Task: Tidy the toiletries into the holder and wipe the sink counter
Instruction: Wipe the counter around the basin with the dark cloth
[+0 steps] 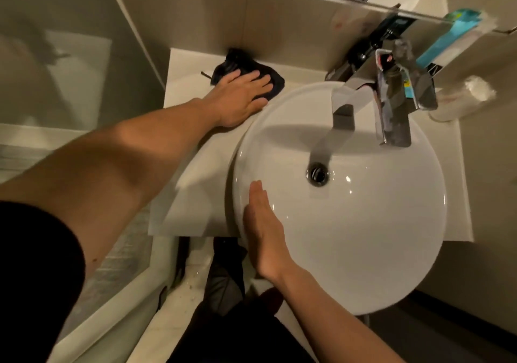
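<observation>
Both hands work flat: left hand (240,93) presses dark cloth (268,78) on worktop (193,82) behind basin (363,236); right hand (263,231) braces its rim, grip empty; wiping seems underway.

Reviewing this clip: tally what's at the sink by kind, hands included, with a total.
Hands: 2, left hand flat on the cloth, right hand on the basin rim
Dark cloth: 1
White basin: 1
Chrome faucet: 1
Teal tube: 1
Clear glass: 1
Total: 7

A single head-worn wide-angle view looks steeply down, close over the round basin (363,222) filling centre-right of frame.
</observation>
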`<state>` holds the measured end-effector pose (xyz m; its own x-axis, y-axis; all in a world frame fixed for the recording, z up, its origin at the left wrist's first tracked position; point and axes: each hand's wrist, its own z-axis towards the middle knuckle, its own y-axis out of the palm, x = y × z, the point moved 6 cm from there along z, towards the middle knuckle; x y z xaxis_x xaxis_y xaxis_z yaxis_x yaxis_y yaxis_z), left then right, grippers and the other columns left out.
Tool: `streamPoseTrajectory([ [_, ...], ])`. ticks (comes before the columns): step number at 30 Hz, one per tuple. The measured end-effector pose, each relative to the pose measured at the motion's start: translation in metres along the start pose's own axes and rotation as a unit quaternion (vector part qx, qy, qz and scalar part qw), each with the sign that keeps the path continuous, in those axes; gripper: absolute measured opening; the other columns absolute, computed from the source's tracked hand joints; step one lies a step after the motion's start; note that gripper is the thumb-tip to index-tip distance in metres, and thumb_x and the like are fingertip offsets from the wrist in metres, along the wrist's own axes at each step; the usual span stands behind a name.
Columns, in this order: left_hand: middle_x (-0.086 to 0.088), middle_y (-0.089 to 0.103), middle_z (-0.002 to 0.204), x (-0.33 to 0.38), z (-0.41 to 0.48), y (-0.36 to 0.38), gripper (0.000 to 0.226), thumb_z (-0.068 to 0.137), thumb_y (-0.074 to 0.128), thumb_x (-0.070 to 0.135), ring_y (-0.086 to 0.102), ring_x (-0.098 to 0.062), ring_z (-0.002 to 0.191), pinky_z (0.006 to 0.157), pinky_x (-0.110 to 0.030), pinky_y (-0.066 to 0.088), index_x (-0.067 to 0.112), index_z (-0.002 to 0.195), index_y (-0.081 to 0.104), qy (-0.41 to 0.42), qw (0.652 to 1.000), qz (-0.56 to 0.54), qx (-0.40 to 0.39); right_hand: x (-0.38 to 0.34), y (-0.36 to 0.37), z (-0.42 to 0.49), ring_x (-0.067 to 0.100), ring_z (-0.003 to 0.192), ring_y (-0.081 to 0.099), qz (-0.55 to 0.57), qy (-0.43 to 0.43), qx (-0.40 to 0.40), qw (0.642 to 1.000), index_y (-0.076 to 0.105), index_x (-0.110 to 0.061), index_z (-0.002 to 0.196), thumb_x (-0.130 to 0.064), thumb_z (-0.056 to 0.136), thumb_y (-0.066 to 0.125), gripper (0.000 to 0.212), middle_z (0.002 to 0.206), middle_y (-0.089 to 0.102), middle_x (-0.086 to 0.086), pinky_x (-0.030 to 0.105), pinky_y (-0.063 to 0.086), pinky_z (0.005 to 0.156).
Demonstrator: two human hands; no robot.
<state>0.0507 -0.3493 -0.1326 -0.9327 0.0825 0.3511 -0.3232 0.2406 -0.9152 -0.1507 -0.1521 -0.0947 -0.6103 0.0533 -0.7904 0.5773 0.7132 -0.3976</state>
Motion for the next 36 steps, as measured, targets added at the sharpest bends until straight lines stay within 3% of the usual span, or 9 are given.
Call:
streamPoseTrajectory([
  [4,0.010,0.019,0.170,0.005,-0.027,0.008,0.059,0.106,0.017,0.050,0.012,-0.014,0.158,0.127,-0.045,0.007,0.029,0.160,0.027,-0.023,1.000,-0.009,0.006,0.002,0.002,0.002,0.001,0.153,-0.008,-0.039,0.052,-0.021,0.998,-0.005,-0.032,0.160,-0.053,0.107,0.011,0.059,0.169,-0.007,-0.016,0.026,-0.001,0.123],
  [16,0.011,0.022,0.169,0.020,-0.125,0.041,0.053,0.109,0.019,0.045,0.013,-0.011,0.157,0.127,-0.043,0.006,0.033,0.161,0.025,-0.088,0.995,-0.040,0.040,0.012,0.009,0.004,0.004,0.155,-0.005,-0.053,0.028,-0.006,0.998,-0.004,-0.025,0.162,-0.050,0.108,0.012,0.062,0.170,-0.007,-0.011,0.027,-0.002,0.125],
  [24,0.010,0.024,0.168,0.045,-0.187,0.065,0.053,0.109,0.024,0.044,0.015,-0.012,0.157,0.126,-0.042,0.007,0.030,0.160,0.030,-0.142,0.987,-0.048,0.064,0.014,0.010,0.007,0.008,0.157,-0.002,-0.061,0.010,0.002,0.998,-0.004,-0.023,0.163,-0.051,0.108,0.011,0.063,0.171,-0.005,-0.009,0.023,-0.001,0.118],
  [36,0.007,0.043,0.160,0.103,-0.264,0.104,0.045,0.108,0.037,0.042,0.026,-0.013,0.154,0.125,-0.043,0.012,0.026,0.148,0.051,-0.192,0.966,-0.101,0.137,0.018,0.011,0.008,0.011,0.157,-0.002,-0.060,-0.004,0.002,0.998,-0.001,-0.019,0.163,-0.048,0.108,0.011,0.063,0.171,-0.004,-0.005,0.033,0.001,0.126],
])
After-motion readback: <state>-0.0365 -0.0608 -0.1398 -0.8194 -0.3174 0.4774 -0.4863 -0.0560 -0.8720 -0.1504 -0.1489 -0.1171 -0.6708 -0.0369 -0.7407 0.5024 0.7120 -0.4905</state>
